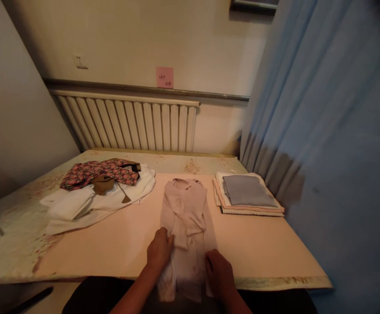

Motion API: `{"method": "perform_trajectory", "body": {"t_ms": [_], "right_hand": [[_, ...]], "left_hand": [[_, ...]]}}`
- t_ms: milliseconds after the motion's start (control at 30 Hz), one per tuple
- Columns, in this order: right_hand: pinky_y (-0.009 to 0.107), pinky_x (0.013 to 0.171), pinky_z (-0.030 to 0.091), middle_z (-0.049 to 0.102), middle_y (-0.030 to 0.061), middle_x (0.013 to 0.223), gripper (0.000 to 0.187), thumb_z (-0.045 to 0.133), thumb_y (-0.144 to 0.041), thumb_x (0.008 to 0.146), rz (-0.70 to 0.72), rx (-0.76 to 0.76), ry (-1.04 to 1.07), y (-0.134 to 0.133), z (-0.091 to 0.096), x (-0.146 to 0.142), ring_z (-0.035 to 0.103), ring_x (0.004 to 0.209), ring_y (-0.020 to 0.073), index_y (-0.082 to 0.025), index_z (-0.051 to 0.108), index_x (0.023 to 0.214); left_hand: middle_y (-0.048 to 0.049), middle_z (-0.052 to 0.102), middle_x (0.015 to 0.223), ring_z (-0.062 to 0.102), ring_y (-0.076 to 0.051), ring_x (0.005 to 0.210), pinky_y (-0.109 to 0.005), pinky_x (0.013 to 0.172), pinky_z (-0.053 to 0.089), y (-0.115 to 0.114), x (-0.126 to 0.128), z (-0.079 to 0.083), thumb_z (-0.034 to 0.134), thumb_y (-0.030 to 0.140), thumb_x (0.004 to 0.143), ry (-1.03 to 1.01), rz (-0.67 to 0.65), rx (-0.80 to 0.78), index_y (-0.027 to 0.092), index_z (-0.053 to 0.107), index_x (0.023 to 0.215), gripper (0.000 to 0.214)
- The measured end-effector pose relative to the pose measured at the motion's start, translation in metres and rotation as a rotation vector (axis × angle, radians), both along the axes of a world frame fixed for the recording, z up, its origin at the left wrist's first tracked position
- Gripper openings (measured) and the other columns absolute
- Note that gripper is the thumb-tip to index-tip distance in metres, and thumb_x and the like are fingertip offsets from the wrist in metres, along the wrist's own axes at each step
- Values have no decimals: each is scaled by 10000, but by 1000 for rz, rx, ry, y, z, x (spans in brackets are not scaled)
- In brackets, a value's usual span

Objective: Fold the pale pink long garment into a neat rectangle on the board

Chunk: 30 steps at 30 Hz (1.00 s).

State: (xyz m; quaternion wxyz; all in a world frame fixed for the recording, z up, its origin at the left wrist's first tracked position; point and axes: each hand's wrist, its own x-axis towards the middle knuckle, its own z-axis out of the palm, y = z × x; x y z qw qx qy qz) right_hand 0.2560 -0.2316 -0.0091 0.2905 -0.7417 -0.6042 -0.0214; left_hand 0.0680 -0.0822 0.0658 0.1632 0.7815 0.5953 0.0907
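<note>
A pale pink garment (186,209), folded into a long narrow strip, lies down the middle of the table (261,244), its hem hanging over the front edge. My left hand (159,251) grips the garment's left side near the hem, fingers curled on the fabric. On the right side near the hem, my right hand (218,271) is closed on the cloth.
A heap of unfolded clothes (101,189), white with a floral piece on top, sits at the left. A neat stack of folded clothes (247,194) rests at the right. A blue curtain (323,144) hangs close on the right; a radiator (127,124) stands behind the table.
</note>
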Motion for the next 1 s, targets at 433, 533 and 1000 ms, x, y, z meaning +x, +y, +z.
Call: {"method": "perform_trajectory", "body": {"t_ms": [433, 533, 1000], "right_hand": [[228, 674, 344, 594, 3, 760, 191, 445, -159, 909, 4, -27, 6, 2, -3, 1, 577, 726, 138, -216, 564, 771], [229, 673, 341, 594, 4, 757, 201, 440, -152, 910, 0, -29, 1, 3, -2, 0, 577, 726, 138, -214, 565, 765], [249, 690, 335, 592, 17, 787, 219, 410, -172, 933, 9, -47, -8, 3, -7, 3, 574, 753, 154, -206, 583, 803]], "left_hand": [[-113, 689, 984, 653, -237, 954, -317, 739, 405, 20, 9, 2, 411, 147, 877, 38, -14, -104, 185, 535, 1005, 182], [-99, 695, 983, 649, -224, 949, -300, 723, 403, 27, 12, 5, 423, 166, 870, -25, -10, -111, 195, 535, 1025, 193], [-29, 660, 839, 611, -158, 818, -248, 743, 398, 27, 8, -29, 440, 129, 865, -288, -109, -84, 183, 578, 895, 151]]}}
